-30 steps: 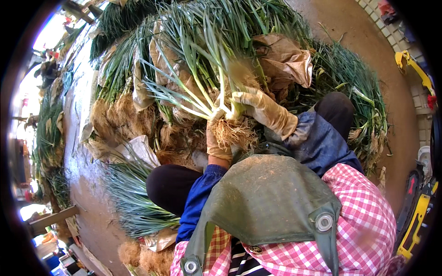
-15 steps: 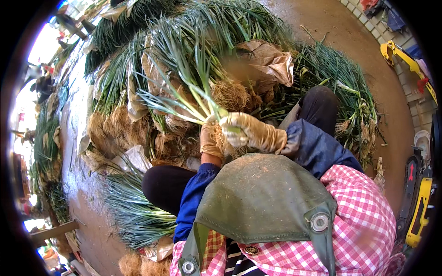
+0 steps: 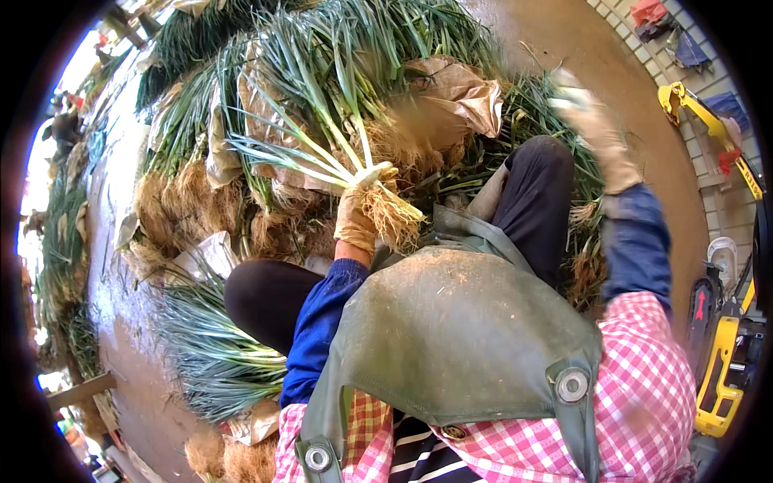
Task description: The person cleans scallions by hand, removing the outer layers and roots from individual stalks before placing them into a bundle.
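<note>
In my gloved left hand (image 3: 357, 217) is a small bunch of green onions (image 3: 341, 158); the hand is closed around the white stems. Their leaves point up and left, and the tan roots (image 3: 396, 216) hang to the right of the fist. My gloved right hand (image 3: 592, 129) is away to the right, above a heap of green onions and leaves (image 3: 555, 121). Motion smears its fingers; something pale and greenish shows at their tips, too blurred to name.
A large pile of rooted green onions (image 3: 322, 56) lies ahead, with brown paper (image 3: 467, 92) among it. Another bundle (image 3: 221, 354) rests by my left knee. A green apron (image 3: 467, 338) covers my lap. Yellow-and-black equipment (image 3: 719, 378) stands at the right wall.
My right hand has left the bunch and swung up and right over the heap. My left hand still holds the green onions, whose roots now show more fully.
</note>
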Demonstrator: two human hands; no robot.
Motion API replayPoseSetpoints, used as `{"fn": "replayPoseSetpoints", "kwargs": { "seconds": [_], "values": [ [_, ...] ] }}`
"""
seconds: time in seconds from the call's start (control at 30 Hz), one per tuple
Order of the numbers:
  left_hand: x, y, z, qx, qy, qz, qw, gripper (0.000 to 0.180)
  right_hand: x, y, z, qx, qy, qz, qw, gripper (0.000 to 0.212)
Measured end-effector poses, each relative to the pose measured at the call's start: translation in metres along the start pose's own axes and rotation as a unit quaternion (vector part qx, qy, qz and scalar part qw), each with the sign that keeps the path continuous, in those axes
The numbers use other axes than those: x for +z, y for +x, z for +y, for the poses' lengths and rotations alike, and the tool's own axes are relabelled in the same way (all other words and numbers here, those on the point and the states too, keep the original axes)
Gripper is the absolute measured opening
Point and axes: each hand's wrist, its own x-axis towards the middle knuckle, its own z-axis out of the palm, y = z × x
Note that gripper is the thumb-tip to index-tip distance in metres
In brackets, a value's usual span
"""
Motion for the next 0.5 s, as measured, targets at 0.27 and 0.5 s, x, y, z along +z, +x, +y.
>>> {"fn": "replayPoseSetpoints", "kwargs": {
  "seconds": [0.27,0.5],
  "values": [
    [0.019,-0.025,-0.005,0.028,0.025,0.051,0.998,0.016,0.239,-0.005,-0.144,0.005,0.321,-0.506,0.801,0.038],
    [-0.008,0.006,-0.020,0.007,-0.068,0.034,0.997,0.014,0.232,-0.029,-0.159,-0.221,-0.133,-0.237,0.937,0.015]
  ]
}}
